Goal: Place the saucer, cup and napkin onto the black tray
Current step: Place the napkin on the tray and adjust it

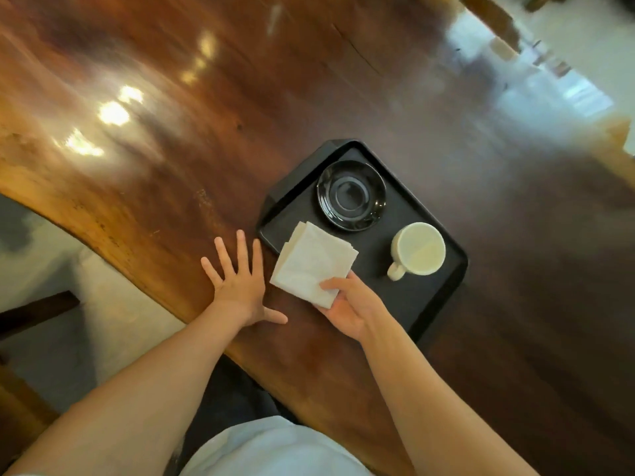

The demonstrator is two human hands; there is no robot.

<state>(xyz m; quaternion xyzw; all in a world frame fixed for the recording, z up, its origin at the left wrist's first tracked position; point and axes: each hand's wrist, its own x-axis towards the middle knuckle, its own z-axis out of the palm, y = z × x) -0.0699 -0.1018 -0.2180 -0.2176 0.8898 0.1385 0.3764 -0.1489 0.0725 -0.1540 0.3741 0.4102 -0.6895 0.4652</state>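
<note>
A black tray (417, 297) lies on the wooden table. On its far part sits a glossy black saucer (351, 195). A cream cup (416, 249) stands on the tray's right side, handle pointing toward me. My right hand (350, 309) pinches the near corner of a folded white napkin (311, 262), which hangs over the tray's left edge, partly above the tray and partly above the table. My left hand (240, 285) rests flat on the table just left of the tray, fingers spread, holding nothing.
The glossy wooden table (206, 115) stretches far beyond the tray, and its curved near edge runs from the left toward my body. Pale floor and a dark chair part (37, 310) show below left. Blurred furniture stands at the top right.
</note>
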